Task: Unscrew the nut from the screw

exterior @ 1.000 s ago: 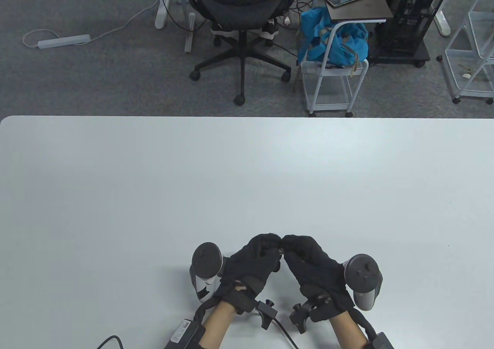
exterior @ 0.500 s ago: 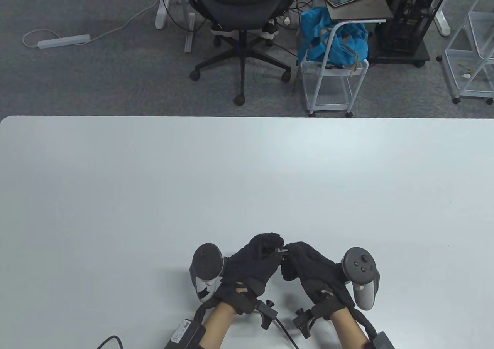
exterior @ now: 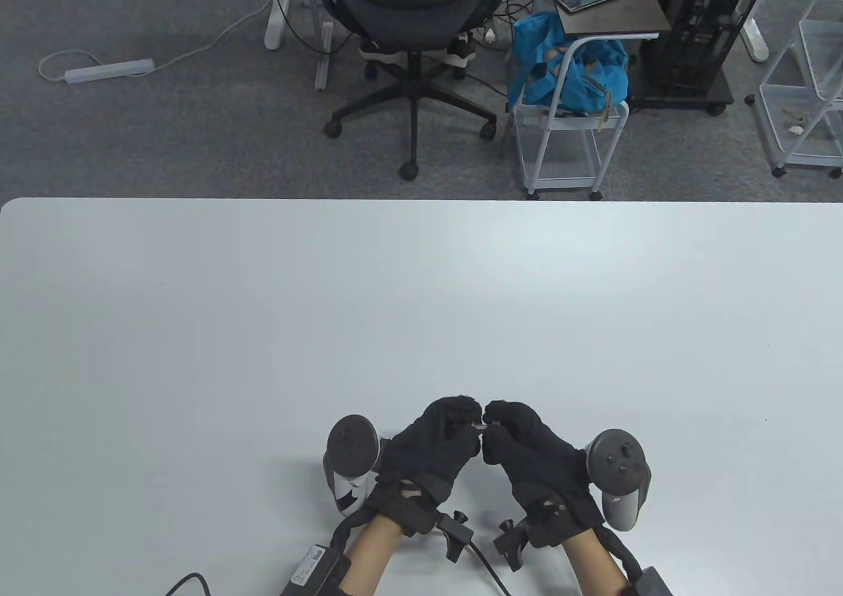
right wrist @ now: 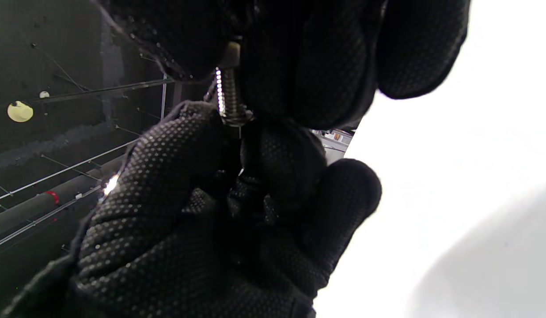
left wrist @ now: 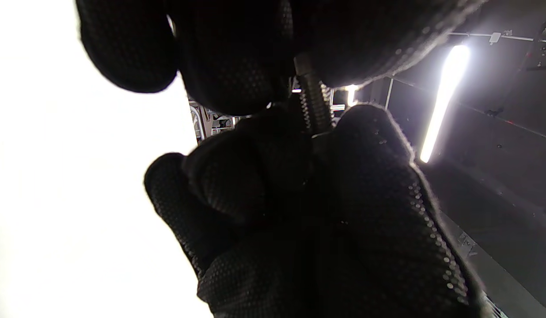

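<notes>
The screw (exterior: 479,427) sits pinched between the fingertips of both gloved hands, just above the near edge of the white table (exterior: 421,306). In the left wrist view its threaded shank (left wrist: 315,104) runs from the left hand's fingers (left wrist: 237,66) at the top down into the right hand's fingertips (left wrist: 365,145) below. In the right wrist view the same shank (right wrist: 226,95) catches the light, and a metal collar that looks like the nut (right wrist: 234,118) sits on it, right against the left hand's thumb (right wrist: 184,132). Which hand grips the nut and which the screw's head cannot be told for certain; both hands are clenched on the assembly.

Seen from the table view, the left hand (exterior: 431,444) lies to the left of the screw and the right hand (exterior: 533,454) to its right, fingertips meeting over it. A tracker (exterior: 352,454) is strapped outboard of the left hand, another tracker (exterior: 619,477) outboard of the right. Beyond the table's far edge from the screw stand a black office chair (exterior: 411,23) and a white cart (exterior: 566,141) carrying a blue bag (exterior: 566,62).
</notes>
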Motion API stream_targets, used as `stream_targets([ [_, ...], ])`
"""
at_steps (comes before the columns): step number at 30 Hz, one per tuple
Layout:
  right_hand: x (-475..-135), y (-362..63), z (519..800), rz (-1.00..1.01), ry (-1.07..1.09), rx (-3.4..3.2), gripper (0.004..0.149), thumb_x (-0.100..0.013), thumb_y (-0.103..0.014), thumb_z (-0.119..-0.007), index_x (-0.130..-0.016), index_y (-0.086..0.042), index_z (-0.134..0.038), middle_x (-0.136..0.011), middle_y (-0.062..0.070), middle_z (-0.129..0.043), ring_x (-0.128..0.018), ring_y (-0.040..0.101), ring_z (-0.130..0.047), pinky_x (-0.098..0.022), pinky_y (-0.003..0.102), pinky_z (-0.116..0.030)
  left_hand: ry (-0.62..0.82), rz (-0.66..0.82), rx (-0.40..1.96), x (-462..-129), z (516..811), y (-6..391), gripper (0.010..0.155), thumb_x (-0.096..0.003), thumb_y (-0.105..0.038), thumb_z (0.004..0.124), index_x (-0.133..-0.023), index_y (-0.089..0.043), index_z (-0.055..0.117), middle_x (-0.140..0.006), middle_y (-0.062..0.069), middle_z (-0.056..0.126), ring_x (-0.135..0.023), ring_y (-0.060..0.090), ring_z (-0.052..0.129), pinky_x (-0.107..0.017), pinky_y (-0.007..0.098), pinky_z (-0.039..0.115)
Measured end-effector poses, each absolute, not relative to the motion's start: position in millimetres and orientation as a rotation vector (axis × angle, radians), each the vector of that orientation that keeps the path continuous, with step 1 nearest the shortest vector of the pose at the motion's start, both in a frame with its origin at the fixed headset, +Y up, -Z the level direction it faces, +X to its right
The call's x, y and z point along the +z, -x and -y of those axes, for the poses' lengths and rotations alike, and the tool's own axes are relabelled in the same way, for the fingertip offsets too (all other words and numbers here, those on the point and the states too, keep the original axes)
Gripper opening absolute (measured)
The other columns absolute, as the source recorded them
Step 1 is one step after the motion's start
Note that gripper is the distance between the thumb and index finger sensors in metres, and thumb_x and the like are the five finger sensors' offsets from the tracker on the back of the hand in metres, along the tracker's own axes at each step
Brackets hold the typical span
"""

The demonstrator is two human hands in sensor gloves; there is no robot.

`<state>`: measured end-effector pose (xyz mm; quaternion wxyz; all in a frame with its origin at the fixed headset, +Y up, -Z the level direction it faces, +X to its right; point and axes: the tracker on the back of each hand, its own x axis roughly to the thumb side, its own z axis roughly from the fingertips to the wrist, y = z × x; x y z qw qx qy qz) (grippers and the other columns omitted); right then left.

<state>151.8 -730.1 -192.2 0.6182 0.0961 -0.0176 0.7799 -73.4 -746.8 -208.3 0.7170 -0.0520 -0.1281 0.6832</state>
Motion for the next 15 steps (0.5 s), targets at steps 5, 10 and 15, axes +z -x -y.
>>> stream_targets([
  [5, -191.6, -150.8, 726.6, 0.071, -0.281, 1.822, 0.05, -0.054, -0.037, -0.076, -0.098, -0.013, -0.072, -0.073, 0.012, -0.091, -0.06, 0.033, -0.094, -0.057, 0.06, -0.077, 0.121, 0.27, 1.524, -207.8, 747.4, 74.1, 0.049, -0.0494, -0.04, 0.083, -0.094, -0.022, 0.078, -0.082, 0.014, 0.092, -0.052, 0.023, 0.099, -0.051, 0.055, 0.084],
  [10, -190.3, -150.3, 724.8, 0.107, -0.282, 1.85, 0.046, -0.054, -0.033, -0.078, -0.098, -0.019, -0.074, -0.084, 0.012, -0.085, -0.069, 0.036, -0.09, -0.059, 0.062, -0.074, 0.123, 0.258, 1.517, -207.6, 748.0, 74.5, 0.049, -0.0492, -0.04, 0.084, -0.094, -0.022, 0.079, -0.081, 0.014, 0.092, -0.051, 0.023, 0.099, -0.05, 0.055, 0.084],
  [15, -189.6, -150.4, 721.9, 0.163, -0.308, 1.913, 0.044, -0.054, -0.034, -0.076, -0.095, -0.02, -0.077, -0.084, 0.01, -0.086, -0.069, 0.037, -0.091, -0.059, 0.061, -0.074, 0.137, 0.252, 1.514, -207.1, 749.2, 74.3, 0.05, -0.0494, -0.042, 0.083, -0.094, -0.02, 0.079, -0.078, 0.013, 0.093, -0.049, 0.022, 0.1, -0.049, 0.055, 0.085],
])
